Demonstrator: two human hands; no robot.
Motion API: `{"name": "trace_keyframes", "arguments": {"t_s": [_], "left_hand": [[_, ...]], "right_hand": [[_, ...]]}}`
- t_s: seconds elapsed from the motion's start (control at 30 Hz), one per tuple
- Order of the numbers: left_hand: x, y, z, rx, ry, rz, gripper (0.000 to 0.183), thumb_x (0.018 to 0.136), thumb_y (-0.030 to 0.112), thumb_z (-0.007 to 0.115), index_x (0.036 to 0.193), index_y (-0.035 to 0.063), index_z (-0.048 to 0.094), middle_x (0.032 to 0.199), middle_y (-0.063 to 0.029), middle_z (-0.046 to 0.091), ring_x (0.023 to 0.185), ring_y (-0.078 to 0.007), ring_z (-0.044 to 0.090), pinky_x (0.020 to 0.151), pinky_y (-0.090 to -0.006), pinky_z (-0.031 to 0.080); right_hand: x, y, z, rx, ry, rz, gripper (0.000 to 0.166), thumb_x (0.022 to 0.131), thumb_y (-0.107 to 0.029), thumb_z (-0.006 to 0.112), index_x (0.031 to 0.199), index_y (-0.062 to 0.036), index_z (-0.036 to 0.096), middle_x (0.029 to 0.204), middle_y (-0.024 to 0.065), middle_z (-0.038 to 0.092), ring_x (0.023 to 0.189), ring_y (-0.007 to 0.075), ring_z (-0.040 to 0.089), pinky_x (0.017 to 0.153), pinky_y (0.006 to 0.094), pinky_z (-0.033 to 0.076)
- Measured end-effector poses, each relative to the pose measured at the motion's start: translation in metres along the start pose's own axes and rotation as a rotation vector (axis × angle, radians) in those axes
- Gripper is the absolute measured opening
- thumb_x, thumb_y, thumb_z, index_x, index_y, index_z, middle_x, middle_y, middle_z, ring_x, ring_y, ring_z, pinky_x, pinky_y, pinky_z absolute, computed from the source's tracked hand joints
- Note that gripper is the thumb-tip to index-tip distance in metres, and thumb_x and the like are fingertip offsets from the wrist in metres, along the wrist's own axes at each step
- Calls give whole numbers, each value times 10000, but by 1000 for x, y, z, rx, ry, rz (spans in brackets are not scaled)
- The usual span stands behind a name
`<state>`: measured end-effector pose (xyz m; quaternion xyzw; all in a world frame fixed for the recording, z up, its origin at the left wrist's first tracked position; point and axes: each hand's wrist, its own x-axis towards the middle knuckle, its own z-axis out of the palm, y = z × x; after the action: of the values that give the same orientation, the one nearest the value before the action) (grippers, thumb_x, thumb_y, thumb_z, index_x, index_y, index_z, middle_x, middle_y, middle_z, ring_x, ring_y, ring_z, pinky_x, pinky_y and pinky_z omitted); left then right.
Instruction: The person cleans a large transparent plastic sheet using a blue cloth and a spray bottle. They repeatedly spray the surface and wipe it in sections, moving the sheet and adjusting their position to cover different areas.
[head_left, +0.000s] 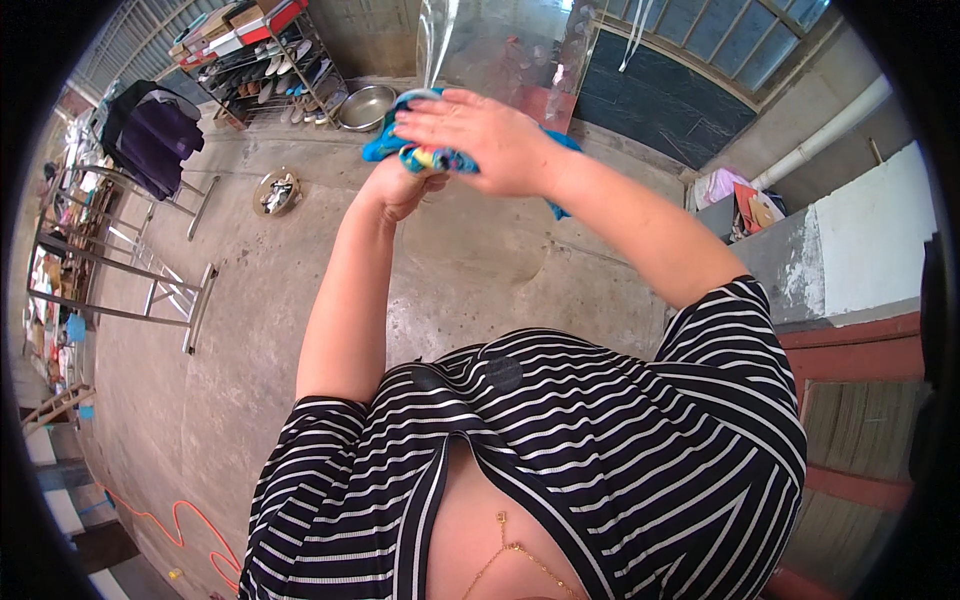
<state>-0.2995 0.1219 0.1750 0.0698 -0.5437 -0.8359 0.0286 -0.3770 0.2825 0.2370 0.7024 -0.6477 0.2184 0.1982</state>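
A bright blue cloth (386, 144) with a multicoloured patterned part is bunched between my hands, raised in front of me. My left hand (405, 186) is curled around its underside, with the fingers folded. Across the top lies my right hand (480, 139), its fingers stretched out and pointing left; its thumb is hidden, so whether it grips cannot be told. More blue fabric shows behind my right wrist. The cloth's full shape is hidden by my hands.
Beyond my hands hangs a clear plastic curtain (487, 52). A metal basin (366, 109) stands beside a shoe rack (330, 75). At left are a smaller basin (259, 196) with things in it, a metal frame (135, 311) and dark clothing (157, 142). An orange hose (180, 517) lies lower left.
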Motion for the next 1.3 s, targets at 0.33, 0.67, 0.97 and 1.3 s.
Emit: {"name": "trace_keyframes", "arguments": {"t_s": [0.33, 0.67, 0.97, 1.3], "left_hand": [[7, 24, 12, 202, -176, -92, 126, 793, 140, 756, 855, 64, 676, 657, 72, 504, 550, -44, 339, 494, -214, 242], [21, 2, 0, 147, -211, -141, 116, 789, 111, 738, 851, 122, 640, 690, 75, 518, 557, -47, 369, 511, -220, 262], [23, -20, 16, 157, -230, -81, 228, 764, 14, 702, 928, 140, 606, 793, 51, 577, 635, -71, 485, 546, -235, 342], [14, 2, 8, 270, -192, -130, 128, 773, 108, 760, 844, 76, 659, 654, 79, 492, 547, -43, 339, 506, -227, 243]], "right_hand": [[56, 152, -53, -450, 438, 270, 428, 851, -197, 584, 1241, -20, 583, 1310, 228, 538, 1270, 353, 470, 1086, 446, 343], [-16, 24, 15, -107, 194, 288, 478, 849, -198, 623, 1310, -96, 547, 1417, 125, 475, 1319, 257, 439, 1099, 428, 326], [-64, -45, 28, -218, 297, 550, 543, 818, -155, 629, 1347, -118, 512, 1474, 83, 417, 1361, 261, 386, 1095, 472, 288], [-141, -21, -68, 186, 757, 1436, 465, 944, -459, 544, 1085, -29, 647, 973, 168, 685, 855, 261, 672, 782, 396, 509]]}}
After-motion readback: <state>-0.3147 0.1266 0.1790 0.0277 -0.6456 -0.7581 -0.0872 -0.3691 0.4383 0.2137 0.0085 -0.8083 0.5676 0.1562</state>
